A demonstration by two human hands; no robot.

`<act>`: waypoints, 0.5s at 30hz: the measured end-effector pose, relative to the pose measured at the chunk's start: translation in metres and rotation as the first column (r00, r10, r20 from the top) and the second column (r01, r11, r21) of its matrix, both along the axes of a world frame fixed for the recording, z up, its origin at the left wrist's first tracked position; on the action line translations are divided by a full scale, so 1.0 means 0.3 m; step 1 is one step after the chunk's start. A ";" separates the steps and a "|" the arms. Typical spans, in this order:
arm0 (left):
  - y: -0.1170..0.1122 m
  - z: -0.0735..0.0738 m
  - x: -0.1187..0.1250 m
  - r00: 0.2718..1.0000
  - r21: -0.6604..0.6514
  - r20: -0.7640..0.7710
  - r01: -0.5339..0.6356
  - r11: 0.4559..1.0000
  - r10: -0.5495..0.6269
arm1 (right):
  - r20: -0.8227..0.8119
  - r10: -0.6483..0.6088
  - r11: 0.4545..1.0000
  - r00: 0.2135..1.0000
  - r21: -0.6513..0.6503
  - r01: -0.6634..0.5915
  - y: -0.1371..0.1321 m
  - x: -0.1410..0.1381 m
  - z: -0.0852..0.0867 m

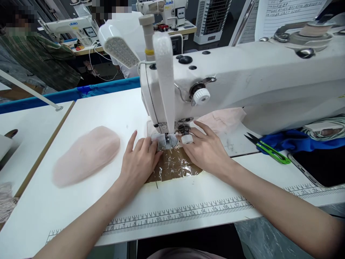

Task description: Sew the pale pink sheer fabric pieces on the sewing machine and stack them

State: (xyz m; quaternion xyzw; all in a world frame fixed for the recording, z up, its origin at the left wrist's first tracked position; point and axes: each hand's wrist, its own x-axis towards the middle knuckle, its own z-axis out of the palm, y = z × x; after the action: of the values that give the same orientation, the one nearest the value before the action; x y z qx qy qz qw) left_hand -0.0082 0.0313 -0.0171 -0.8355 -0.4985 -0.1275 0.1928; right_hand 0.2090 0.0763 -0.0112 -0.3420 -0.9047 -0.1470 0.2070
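My left hand lies flat with its fingers apart, at the left side of the needle plate of a white sewing machine. On the other side, my right hand has its fingers stretched out beside the presser foot; some fingertips are partly hidden behind a white knob. A pale pink sheer fabric piece lies behind my right hand, under the machine arm. I cannot make out whether any fabric is under the fingertips. Brown tape covers the table between my hands.
Another pale pink fabric piece lies on the left. Green thread snips, a blue cloth and a phone are at the right. A printed ruler runs along the front edge. People and other machines are behind.
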 end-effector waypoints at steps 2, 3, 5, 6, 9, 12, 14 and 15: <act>-0.049 0.022 0.027 0.989 -0.010 -0.003 0.149 0.989 -0.149 | -0.012 0.008 1.000 1.000 0.020 -0.008 -0.001 0.002 0.006; -0.071 0.031 0.038 0.946 -0.049 0.037 0.322 0.945 -0.321 | -0.020 0.018 0.999 1.000 0.029 -0.018 -0.002 0.003 0.009; -0.100 0.047 0.046 0.815 -0.121 0.131 0.579 0.806 -0.565 | -0.048 0.042 0.998 0.998 0.044 -0.040 -0.007 0.003 0.013; -0.102 0.053 0.041 0.781 -0.113 0.168 0.621 0.776 -0.601 | -0.067 0.055 0.998 0.996 0.046 -0.052 -0.010 0.002 0.013; -0.064 0.063 -0.006 0.891 -0.040 0.268 0.391 0.920 -0.367 | -0.128 0.080 0.997 0.989 0.016 -0.078 -0.017 0.002 0.011; -0.005 0.057 -0.058 0.977 -0.211 0.188 0.144 0.967 -0.105 | -0.172 0.082 0.995 0.982 -0.049 -0.092 -0.020 0.005 0.005; 0.017 0.048 -0.075 0.990 -0.307 0.138 0.083 0.948 -0.042 | -0.195 0.081 0.992 0.977 -0.079 -0.098 -0.019 0.008 -0.002; 0.021 0.043 -0.077 0.991 -0.330 0.130 0.066 0.942 -0.023 | -0.203 0.082 0.990 0.976 -0.097 -0.104 -0.019 0.008 -0.005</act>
State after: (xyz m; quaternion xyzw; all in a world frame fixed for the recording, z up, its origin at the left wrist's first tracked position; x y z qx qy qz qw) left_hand -0.0315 0.0376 -0.0042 -0.8575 -0.5049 -0.0976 0.0143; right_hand 0.2114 0.0707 -0.0127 -0.3227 -0.9012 -0.0538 0.2844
